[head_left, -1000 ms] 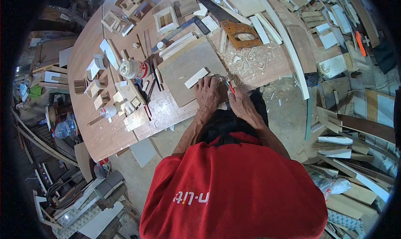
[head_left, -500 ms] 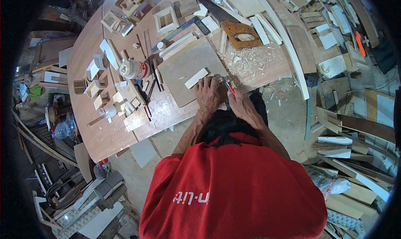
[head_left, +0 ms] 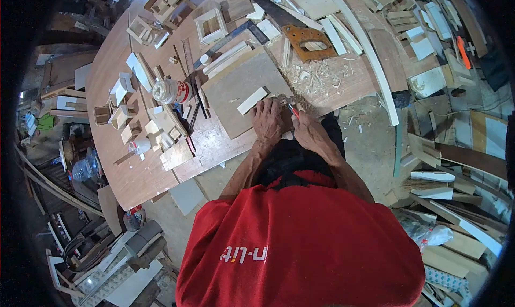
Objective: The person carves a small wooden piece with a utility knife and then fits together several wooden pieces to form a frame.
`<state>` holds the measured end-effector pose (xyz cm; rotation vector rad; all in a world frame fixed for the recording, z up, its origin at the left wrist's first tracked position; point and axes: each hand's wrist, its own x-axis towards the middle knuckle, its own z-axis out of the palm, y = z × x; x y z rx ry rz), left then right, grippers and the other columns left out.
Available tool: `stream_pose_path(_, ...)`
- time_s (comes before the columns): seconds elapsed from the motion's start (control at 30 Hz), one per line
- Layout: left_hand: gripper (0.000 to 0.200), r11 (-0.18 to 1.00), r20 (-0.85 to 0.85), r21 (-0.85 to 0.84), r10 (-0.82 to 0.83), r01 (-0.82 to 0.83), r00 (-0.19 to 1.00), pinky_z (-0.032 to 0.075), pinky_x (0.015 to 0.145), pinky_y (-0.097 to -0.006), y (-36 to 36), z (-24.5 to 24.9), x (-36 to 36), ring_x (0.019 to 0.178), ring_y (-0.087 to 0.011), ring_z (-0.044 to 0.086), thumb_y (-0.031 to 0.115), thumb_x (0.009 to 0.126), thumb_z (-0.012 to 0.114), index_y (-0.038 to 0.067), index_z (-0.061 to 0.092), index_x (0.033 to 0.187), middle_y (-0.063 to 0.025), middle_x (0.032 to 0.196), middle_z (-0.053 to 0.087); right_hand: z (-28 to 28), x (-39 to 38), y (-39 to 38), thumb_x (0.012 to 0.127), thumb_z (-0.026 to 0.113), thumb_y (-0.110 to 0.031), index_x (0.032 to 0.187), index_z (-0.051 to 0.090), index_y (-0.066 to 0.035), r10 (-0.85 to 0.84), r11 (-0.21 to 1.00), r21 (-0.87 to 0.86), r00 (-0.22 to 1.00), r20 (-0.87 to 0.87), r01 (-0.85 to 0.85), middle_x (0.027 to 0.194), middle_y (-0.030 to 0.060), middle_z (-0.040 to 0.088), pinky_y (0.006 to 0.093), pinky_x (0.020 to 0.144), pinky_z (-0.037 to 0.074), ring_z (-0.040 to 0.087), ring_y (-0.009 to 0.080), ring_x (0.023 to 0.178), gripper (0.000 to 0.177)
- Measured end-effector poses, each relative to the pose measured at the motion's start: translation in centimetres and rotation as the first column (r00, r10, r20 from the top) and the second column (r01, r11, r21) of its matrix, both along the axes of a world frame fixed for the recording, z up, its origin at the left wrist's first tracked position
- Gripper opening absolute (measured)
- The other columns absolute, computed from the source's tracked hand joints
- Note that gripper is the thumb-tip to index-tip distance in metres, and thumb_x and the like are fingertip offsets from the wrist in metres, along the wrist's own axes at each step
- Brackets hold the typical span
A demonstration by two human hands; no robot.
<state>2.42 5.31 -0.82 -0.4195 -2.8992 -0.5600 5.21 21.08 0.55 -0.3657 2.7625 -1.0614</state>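
My left hand (head_left: pixel 269 120) presses its fingers onto a small pale wooden block (head_left: pixel 252 101), which lies at an angle on a square flat board (head_left: pixel 225 111) near the table's edge. Close beside it, my right hand (head_left: pixel 311 132) is closed around a slim tool with a red handle (head_left: pixel 293 111). The tool's tip points toward the far side of the board, near the left fingertips. Its exact kind is too small to tell, and the fingers hide part of it. Wood dust and shavings lie just past the tip.
A handsaw (head_left: pixel 308 43) and curled wood shavings (head_left: pixel 324 76) lie beyond my right hand. A glue jar (head_left: pixel 171 91), a metal square (head_left: pixel 257 32) and several small wooden boxes (head_left: pixel 122 87) occupy the table's left and far parts. A long white strip (head_left: pixel 370 49) runs along the right.
The view has shifted slightly. My right hand has moved a little over the tool, so less of its red handle shows; my left hand stays on the block.
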Motion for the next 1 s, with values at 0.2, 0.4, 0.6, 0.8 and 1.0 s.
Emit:
stream_pose_path(0.2, 0.037, 0.999, -0.107, -0.031, -0.019, 0.015, 0.994, 0.038, 0.078, -0.0425, -0.2, -0.2, -0.2, 0.093, -0.0297, 0.052, 0.024, 0.072, 0.067, 0.007, 0.060, 0.105, -0.0099, 0.097, 0.055, 0.8, -0.5, -1.2, 0.092, 0.052, -0.017, 0.088, 0.053, 0.007, -0.168, 0.980, -0.086, 0.978, 0.124, 0.180, 0.071, 0.0300, 0.061, 0.0514, 0.062, 0.048, 0.062, 0.0480, 0.072, 0.025)
stream_pose_path(0.4, 0.034, 1.000, -0.084, -0.012, -0.007, 0.006, 0.996, 0.038, 0.079, -0.0433, -0.1, -0.3, -0.1, 0.094, -0.0311, 0.051, 0.023, 0.073, 0.064, 0.007, 0.059, 0.103, -0.0110, 0.096, 0.054, 1.3, -0.6, -1.1, 0.092, 0.051, -0.017, 0.087, 0.052, 0.007, -0.161, 0.979, -0.086, 0.964, 0.213, 0.183, 0.071, 0.0306, 0.060, 0.0512, 0.064, 0.048, 0.062, 0.0481, 0.072, 0.024)
stream_pose_path(0.6, 0.026, 1.000, -0.086, 0.002, -0.010, 0.010, 0.996, 0.036, 0.077, -0.0421, 0.2, 0.6, -0.4, 0.092, -0.0290, 0.050, 0.023, 0.074, 0.059, 0.007, 0.058, 0.094, -0.0093, 0.095, 0.053, 1.6, 0.5, -0.8, 0.090, 0.050, -0.014, 0.087, 0.053, 0.007, -0.178, 0.975, -0.101, 0.969, 0.171, 0.197, 0.073, 0.0298, 0.060, 0.0501, 0.064, 0.048, 0.062, 0.0462, 0.072, 0.021)
stream_pose_path(0.8, 0.026, 1.000, -0.070, -0.009, -0.030, 0.029, 0.997, 0.037, 0.077, -0.0421, 0.3, 0.4, -0.2, 0.092, -0.0293, 0.050, 0.024, 0.075, 0.060, 0.007, 0.058, 0.095, -0.0092, 0.094, 0.053, -0.8, 0.4, -1.3, 0.088, 0.051, -0.011, 0.085, 0.053, 0.005, -0.176, 0.971, -0.177, 0.981, -0.084, 0.159, 0.072, 0.0289, 0.060, 0.0499, 0.062, 0.048, 0.062, 0.0433, 0.069, 0.016)
stream_pose_path(1.0, 0.030, 0.998, -0.111, -0.044, -0.046, 0.042, 0.993, 0.037, 0.077, -0.0432, 0.2, 0.4, -0.3, 0.092, -0.0298, 0.050, 0.025, 0.072, 0.065, 0.007, 0.058, 0.095, -0.0099, 0.095, 0.053, -1.2, 0.9, -1.4, 0.087, 0.050, -0.009, 0.082, 0.051, 0.003, -0.202, 0.965, -0.171, 0.979, -0.015, 0.197, 0.067, 0.0258, 0.058, 0.0490, 0.059, 0.047, 0.060, 0.0436, 0.066, 0.014)
